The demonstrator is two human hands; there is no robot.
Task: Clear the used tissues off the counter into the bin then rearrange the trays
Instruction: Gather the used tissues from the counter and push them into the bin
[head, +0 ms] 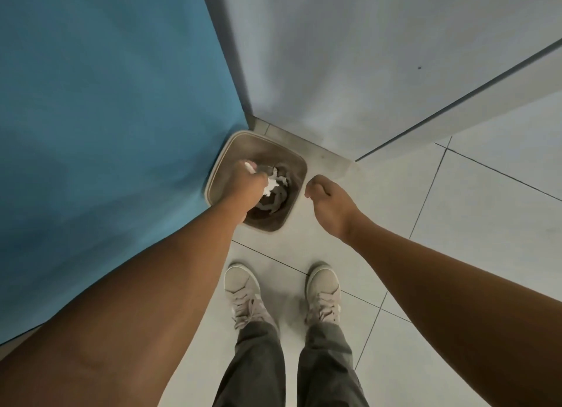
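Left forearm [158, 285] fills the near frame and leads down to the left hand [244, 189], its fingers [255, 175] curled tight round a white tissue [272, 190]. The wad is held right over the bin [299, 160], above its mouth and not yet let go. It's crumpled, so no clean long axis. Ragged ends poke out both sides of the fist, one toward the far-left rim, the other toward the bin's centre. Bin mouth faces straight up at the camera. It's squarish w/ rounded corners and no marked long side, and greyish crumpled scraps [275, 204] lie inside. Right hand [327, 202] hangs just beside the bin's right rim, fingers loosely curled, holding nothing, not touching it. Step in hand, prob.: the drop, i.e. part 1 of the job (tissues into bin). Next move needs only the left fingers to let go while over the opening, no reach required. Then back to the surface, out of view here, for any tissues left and the trays. Bin is tucked in a corner, blue panel [106, 117] on its left, pale wall [334, 72] behind. Tiled floor [456, 224] all round, w/ beige shoes [243, 291] and grey trousers [258, 370] below.
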